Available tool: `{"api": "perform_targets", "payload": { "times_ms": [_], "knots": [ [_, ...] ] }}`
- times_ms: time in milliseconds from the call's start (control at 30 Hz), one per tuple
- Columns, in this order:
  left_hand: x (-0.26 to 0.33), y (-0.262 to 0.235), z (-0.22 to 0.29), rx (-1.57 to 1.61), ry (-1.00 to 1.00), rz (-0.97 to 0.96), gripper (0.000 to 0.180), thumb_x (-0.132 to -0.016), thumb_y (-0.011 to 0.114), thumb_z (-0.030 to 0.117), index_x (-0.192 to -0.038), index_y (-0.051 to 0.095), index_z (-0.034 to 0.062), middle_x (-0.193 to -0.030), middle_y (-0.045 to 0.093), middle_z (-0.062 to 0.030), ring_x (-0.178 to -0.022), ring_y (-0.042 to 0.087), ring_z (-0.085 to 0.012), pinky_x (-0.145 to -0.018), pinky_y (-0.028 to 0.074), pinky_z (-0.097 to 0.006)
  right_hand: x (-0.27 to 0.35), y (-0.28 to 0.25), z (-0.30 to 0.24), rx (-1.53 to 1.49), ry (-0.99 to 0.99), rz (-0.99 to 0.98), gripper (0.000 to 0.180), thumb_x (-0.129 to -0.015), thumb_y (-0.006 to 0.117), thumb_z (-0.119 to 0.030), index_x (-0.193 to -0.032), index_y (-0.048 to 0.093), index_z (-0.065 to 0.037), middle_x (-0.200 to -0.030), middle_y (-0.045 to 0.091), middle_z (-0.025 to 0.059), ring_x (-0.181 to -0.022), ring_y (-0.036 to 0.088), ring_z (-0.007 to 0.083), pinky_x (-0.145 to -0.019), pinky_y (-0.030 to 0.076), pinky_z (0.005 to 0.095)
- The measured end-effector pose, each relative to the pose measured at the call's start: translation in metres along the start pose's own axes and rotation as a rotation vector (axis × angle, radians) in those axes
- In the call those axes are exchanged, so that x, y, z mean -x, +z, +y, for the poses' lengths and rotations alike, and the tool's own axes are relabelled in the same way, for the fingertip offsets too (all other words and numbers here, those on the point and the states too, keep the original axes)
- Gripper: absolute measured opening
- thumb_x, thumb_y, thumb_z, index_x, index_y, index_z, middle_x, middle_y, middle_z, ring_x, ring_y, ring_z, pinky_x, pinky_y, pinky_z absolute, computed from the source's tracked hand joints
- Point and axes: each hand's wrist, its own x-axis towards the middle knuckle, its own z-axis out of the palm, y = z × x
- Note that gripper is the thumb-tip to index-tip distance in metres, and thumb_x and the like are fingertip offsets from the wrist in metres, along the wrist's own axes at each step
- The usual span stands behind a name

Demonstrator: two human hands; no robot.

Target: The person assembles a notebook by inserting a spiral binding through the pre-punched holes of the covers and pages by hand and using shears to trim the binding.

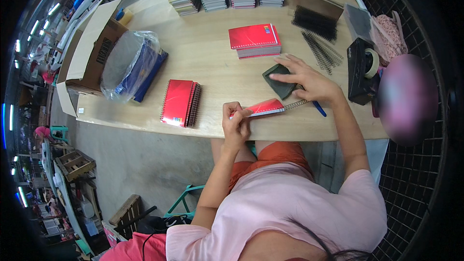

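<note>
Red notebook (pixel 261 108) lies at the near edge of the wooden surface (pixel 212 53), its long axis running left to right, with a wire spiral (pixel 296 104) sticking out of its right end toward a blue pen (pixel 319 108). The left hand (pixel 236 122) is closed in a pinch on the notebook's left end, so it is the nearer hand. The right hand (pixel 302 77) lies just behind and to the right, fingers spread flat on a dark green pad (pixel 279 82), gripping nothing.

Going by size among the holders: the open cardboard box (pixel 89 50) at the left edge shows no contents from here. Beside it, a clear plastic bag (pixel 126 65) holds a blue stack. Far right, a black tape dispenser (pixel 360 70) carries a roll. Loose black spirals (pixel 323 50) lie behind the right hand.
</note>
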Motion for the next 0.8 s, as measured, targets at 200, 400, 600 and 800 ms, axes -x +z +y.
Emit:
{"api": "perform_targets", "payload": {
  "times_ms": [200,400,600,800],
  "knots": [
    [-0.020,-0.019,-0.008,0.093,-0.077,-0.077,0.010,-0.083,0.065,-0.002,-0.091,0.061,0.0030,-0.094,0.050,-0.0098,-0.086,0.050,-0.0217,-0.076,0.043,-0.029,-0.019,0.000,0.012,0.080,-0.038,-0.217,0.060,-0.071,0.080,-0.019,-0.129,0.066,-0.029,-0.139,0.046,0.0131,-0.125,0.047,0.0345,-0.104,0.041,0.0414],
    [-0.028,-0.027,-0.008,0.129,-0.163,-0.124,0.011,-0.080,0.062,-0.005,-0.089,0.062,0.0012,-0.091,0.052,-0.0123,-0.089,0.053,-0.0257,-0.080,0.046,-0.033,-0.017,0.005,-0.014,-0.476,-0.023,-0.304,0.040,-0.084,0.074,-0.033,-0.111,0.073,-0.003,-0.115,0.061,0.0134,-0.107,0.058,0.0249,-0.094,0.046,0.0357],
    [-0.032,-0.022,-0.010,0.134,-0.156,-0.127,0.012,-0.080,0.062,-0.007,-0.089,0.062,0.0006,-0.091,0.052,-0.0121,-0.089,0.053,-0.0256,-0.081,0.046,-0.033,-0.014,0.013,-0.008,-0.783,0.013,-0.224,0.042,-0.087,0.070,-0.037,-0.112,0.072,-0.002,-0.125,0.060,0.0174,-0.112,0.060,0.0281,-0.096,0.047,0.0357],
    [-0.031,-0.022,-0.009,0.123,-0.137,-0.145,0.011,-0.081,0.062,-0.006,-0.089,0.062,0.0002,-0.091,0.051,-0.0115,-0.089,0.053,-0.0244,-0.081,0.046,-0.032,-0.023,0.011,-0.009,-1.052,-0.104,-0.179,0.037,-0.087,0.068,-0.039,-0.108,0.076,-0.009,-0.124,0.059,0.0176,-0.112,0.058,0.0314,-0.099,0.045,0.0392]
  ]
}}
